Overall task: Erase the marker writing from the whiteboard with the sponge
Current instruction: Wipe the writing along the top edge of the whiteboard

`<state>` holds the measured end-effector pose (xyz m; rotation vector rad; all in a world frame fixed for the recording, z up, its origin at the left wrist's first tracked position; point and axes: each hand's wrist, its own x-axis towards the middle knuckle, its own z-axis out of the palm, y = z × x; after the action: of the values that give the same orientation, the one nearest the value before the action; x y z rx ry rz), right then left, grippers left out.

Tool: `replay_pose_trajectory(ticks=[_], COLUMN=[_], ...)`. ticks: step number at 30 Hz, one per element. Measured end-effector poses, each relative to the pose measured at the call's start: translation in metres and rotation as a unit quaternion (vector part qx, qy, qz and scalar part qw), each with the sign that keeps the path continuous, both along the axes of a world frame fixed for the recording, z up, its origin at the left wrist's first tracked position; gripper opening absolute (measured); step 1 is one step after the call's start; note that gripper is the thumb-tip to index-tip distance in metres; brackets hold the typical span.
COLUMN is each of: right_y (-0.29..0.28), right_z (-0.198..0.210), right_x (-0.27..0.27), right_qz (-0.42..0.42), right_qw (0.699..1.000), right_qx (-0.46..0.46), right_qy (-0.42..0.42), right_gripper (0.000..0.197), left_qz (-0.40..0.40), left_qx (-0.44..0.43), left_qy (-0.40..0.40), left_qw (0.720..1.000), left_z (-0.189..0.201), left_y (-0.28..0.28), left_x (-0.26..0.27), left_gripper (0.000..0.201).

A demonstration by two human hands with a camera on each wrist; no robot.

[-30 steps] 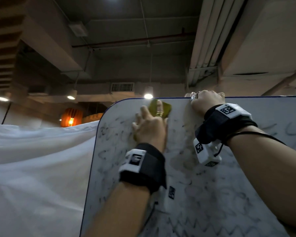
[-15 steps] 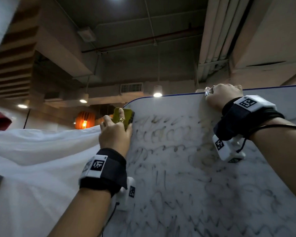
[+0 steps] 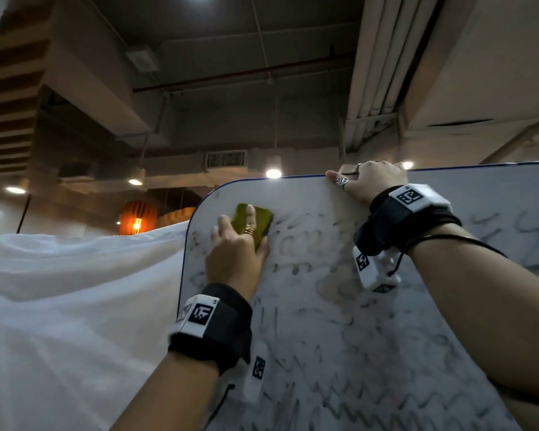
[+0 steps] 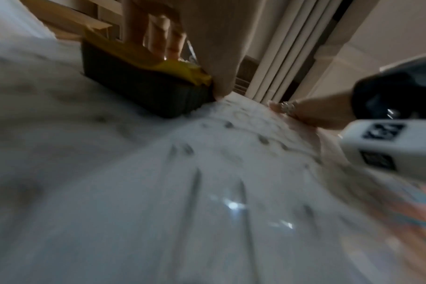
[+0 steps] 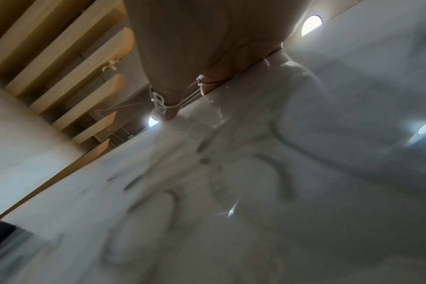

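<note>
— Fingers (image 4: 158, 34) of the left hand (image 3: 235, 259) lay straight and flat over the sponge's yellow back, didn't they?

— They did, pressing the sponge (image 3: 252, 223) against the glossy whiteboard (image 3: 386, 353) near its rounded upper left corner. From the left wrist view the sponge (image 4: 146, 92) was a soft block: a yellow top layer crumpled under the fingertips, a dark ribbed layer below, touching the board.

— And closer in?

— Black fabric wristbands with white square-patterned tags sat on both forearms. Around them the board's slick white surface was covered in smeared grey marker writing (image 3: 371, 399), loops and zigzags, paler and more blurred beside the sponge.

— What about the other hand?

— Further up, the right hand (image 3: 367, 181) was hooked over the thin blue-rimmed top edge of the whiteboard, its fingers curled across to the far side, silver rings (image 5: 159, 101) on them.

— And beyond the board?

— A crumpled white cloth (image 3: 75, 290) was draped to the left; behind it glowed an orange ribbed lamp (image 3: 137, 217), under a dark ceiling with round lights and long pale ducts
</note>
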<state>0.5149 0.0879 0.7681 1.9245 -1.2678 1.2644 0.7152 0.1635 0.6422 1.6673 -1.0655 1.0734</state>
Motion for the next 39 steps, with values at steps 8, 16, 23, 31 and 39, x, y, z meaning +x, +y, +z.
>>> replay_pose_trajectory(ticks=[8,16,23,31,39], right_y=[0.001,-0.006,0.000,-0.001,-0.003], right_z=[0.000,0.001,0.002,0.004,0.019], right_x=[-0.007,-0.010,-0.006,-0.015,-0.041], right_qz=[0.020,0.011,0.006,0.060,0.268], right_qw=[0.999,0.999,0.999,0.998,0.960], right_qx=[-0.017,-0.019,-0.012,0.007,0.080], right_qy=[0.021,0.036,0.033,0.015,0.001], right_gripper=[0.069,0.063,0.056,0.049,0.032], left_qz=[0.002,-0.050,-0.102,-0.081,-0.111], left_qx=[-0.064,-0.001,0.070,0.110,0.036], left_qy=[0.065,-0.010,-0.129,-0.202,-0.144], left_qw=[0.996,0.999,0.984,0.970,0.983], left_z=[0.003,0.000,0.033,0.036,0.039], left_y=[0.019,0.021,0.035,0.022,0.017], left_x=[0.037,0.038,0.043,0.019,0.010], left_gripper=[0.048,0.057,0.050,0.057,0.037])
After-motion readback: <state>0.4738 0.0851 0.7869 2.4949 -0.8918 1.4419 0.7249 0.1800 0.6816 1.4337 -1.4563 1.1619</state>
